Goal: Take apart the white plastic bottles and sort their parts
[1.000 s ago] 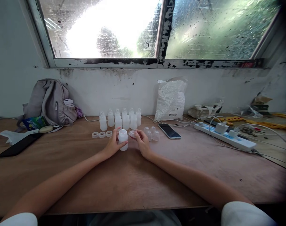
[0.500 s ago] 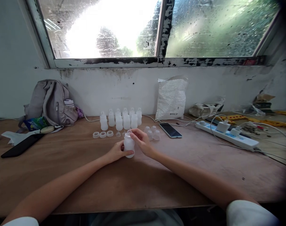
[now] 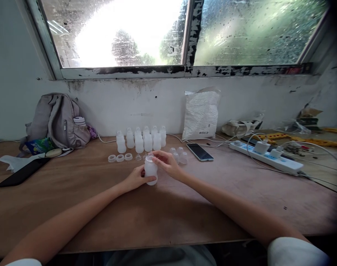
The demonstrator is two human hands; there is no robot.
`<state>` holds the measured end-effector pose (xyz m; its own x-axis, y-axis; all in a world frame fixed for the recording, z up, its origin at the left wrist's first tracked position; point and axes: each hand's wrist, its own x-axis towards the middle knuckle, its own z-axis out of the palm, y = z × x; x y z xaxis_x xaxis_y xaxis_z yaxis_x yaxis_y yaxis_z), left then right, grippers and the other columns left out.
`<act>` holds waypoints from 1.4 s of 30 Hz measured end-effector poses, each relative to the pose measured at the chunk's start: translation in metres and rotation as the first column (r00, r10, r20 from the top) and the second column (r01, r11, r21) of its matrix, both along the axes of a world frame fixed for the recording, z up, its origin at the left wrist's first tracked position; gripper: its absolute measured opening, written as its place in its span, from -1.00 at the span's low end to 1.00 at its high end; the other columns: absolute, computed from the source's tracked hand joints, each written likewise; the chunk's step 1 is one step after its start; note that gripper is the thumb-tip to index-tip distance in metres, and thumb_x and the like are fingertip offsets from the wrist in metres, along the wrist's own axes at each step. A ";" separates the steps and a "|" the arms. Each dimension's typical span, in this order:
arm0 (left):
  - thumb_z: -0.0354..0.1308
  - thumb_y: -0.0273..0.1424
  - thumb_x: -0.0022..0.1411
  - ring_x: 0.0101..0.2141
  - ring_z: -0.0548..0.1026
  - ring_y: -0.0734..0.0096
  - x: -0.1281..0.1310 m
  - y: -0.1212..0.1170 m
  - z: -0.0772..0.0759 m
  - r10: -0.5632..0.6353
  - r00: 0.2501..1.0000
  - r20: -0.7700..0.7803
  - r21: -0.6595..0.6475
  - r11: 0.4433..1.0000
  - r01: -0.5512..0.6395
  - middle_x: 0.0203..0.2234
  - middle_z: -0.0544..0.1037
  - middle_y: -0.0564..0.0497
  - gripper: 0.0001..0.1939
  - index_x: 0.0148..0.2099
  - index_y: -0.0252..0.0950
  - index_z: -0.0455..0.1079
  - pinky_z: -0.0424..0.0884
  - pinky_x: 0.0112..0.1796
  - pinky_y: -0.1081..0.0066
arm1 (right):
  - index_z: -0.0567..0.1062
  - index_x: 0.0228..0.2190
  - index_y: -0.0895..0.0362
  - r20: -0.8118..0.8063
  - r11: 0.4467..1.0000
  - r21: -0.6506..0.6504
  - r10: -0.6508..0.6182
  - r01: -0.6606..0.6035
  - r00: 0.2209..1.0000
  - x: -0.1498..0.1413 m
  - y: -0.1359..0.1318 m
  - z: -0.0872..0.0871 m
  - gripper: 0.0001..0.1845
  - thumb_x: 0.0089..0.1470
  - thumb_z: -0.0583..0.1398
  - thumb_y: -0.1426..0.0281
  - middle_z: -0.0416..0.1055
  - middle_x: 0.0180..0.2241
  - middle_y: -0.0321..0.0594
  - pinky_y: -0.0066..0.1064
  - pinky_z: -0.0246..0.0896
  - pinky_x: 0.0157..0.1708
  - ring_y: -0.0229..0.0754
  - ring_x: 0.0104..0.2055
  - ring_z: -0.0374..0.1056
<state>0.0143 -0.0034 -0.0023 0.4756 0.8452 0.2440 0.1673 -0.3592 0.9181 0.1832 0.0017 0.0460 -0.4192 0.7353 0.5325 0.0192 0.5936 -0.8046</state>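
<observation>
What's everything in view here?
Held bottle: one, whitish, left hand
Standing bottles: at least six, whitish, near wall
Rings: three, translucent, left of held bottle
Small pieces: two visible, clear, beside rings
Domed caps: about four, clear, beside phone
Phone: one, dark-screened, right of caps
Power strip: one, white, right
Long parts: several, yellow, far right
Package: one, white, near wall
Bundle: one, beige, right of package
Backpack: one, grey, left
Slab: one, black, left
Window: one, pale-framed, above
Table: one, brown, below
Left hand: one, around held bottle
Right hand: one, at bottle's top

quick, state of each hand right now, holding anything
Left hand: closed around the white bottle.
Right hand: fingertips at the clear top on that bottle; whether they grip it cannot be told.
</observation>
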 end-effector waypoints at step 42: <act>-0.14 -0.03 0.09 -0.78 0.22 0.58 -0.012 0.009 0.005 0.225 0.876 0.427 -0.477 0.879 0.006 -0.75 0.34 0.11 -0.57 -0.35 -0.34 0.23 0.18 -0.69 0.54 | 0.37 -0.24 0.15 0.152 0.972 -0.148 0.205 -0.183 0.967 0.029 0.026 0.034 -0.56 -0.27 0.29 0.42 0.34 -0.26 -0.24 -0.46 0.25 -0.37 -0.32 -0.38 0.30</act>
<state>0.0023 0.0055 0.0025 0.3038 0.9527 -0.0123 -0.2987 0.1075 0.9483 0.2123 0.0276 0.0798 -0.6350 0.6899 0.3475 0.0535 0.4881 -0.8711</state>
